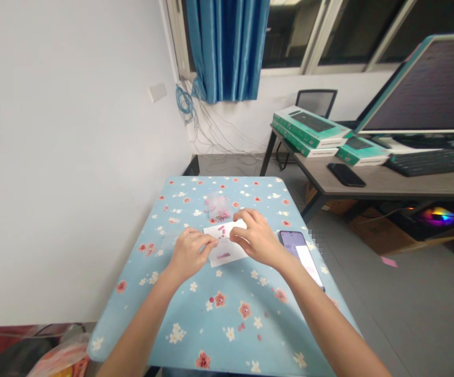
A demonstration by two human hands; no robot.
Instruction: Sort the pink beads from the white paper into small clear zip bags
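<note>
A small white card (233,250) lies on the flowered tablecloth, carrying little pinkish-red pieces (223,256) in a row and more of them higher up. My left hand (190,254) is over the card's left edge, thumb and forefinger pinched together; whatever they grip is too small or clear to make out. Over the card's right side, my right hand (256,238) is curled, its thumb near a bent finger, and I cannot make out what is between them. Just behind the card is a clear plastic bag (217,204) with red and pink bits.
A lit phone (301,256) lies near the right edge of the small table (195,335). To the right, a desk (317,175) bears keyboard boxes (309,128), a black phone (347,175) and a monitor (427,86). A white wall (70,157) runs along the left.
</note>
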